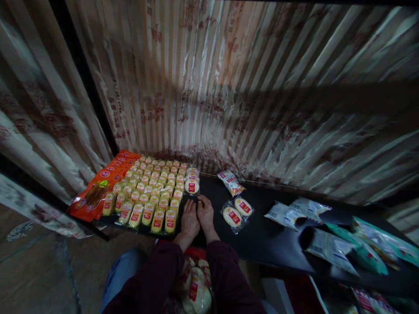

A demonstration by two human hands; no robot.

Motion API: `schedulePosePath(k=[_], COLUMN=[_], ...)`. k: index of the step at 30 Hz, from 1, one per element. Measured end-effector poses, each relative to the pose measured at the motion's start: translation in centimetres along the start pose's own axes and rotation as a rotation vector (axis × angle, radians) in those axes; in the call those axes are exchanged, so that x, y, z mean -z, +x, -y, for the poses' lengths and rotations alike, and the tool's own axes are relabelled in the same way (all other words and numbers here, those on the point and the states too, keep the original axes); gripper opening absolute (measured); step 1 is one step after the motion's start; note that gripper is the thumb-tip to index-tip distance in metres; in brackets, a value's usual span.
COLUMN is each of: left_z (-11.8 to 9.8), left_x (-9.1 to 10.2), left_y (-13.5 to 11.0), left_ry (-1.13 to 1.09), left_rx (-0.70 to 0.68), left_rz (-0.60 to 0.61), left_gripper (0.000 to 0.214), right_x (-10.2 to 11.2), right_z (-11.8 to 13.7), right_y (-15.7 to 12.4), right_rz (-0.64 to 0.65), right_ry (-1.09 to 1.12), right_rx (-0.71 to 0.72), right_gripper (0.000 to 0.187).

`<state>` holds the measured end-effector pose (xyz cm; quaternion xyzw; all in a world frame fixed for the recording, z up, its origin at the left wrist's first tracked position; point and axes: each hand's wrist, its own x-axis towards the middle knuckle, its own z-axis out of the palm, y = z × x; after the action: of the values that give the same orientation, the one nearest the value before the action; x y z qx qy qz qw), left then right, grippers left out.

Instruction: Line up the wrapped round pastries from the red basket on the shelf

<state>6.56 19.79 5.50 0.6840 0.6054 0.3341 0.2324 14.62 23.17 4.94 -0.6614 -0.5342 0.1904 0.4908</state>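
My left hand (pixel 190 219) and my right hand (pixel 206 213) lie side by side, palms down, on the black table (pixel 268 235). Their fingers are stretched flat and hold nothing. Just left of them stand several rows of small yellow snack packets (pixel 153 192) with red labels. Round white cakes in clear wrap (pixel 192 185) are stacked right ahead of my fingertips. To the right lie two wrapped round cakes (pixel 237 211) and one tilted red-and-white packet (pixel 231 182).
Orange-red flat packs (pixel 101 187) line the table's left end. Clear and green bags (pixel 343 244) lie scattered at the right. A bag of round cakes (pixel 196 288) rests on my lap. A striped curtain (pixel 229 87) hangs behind the table.
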Motion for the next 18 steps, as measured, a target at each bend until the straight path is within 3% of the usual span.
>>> schedulePosePath(k=[8, 18], left_z=[-0.6, 2.0], left_x=[2.1, 2.7], left_y=[-3.9, -9.3], left_ry=[0.041, 0.011], left_rx=[-0.051, -0.185], left_rz=[0.093, 0.110], left_gripper=[0.043, 0.045], right_x=[1.8, 3.4], right_z=[1.1, 1.9], right_y=[-4.5, -11.1], right_rz=[0.019, 0.130], right_ry=[-0.051, 0.019], right_rx=[-0.044, 0.075], right_gripper=[0.031, 0.033])
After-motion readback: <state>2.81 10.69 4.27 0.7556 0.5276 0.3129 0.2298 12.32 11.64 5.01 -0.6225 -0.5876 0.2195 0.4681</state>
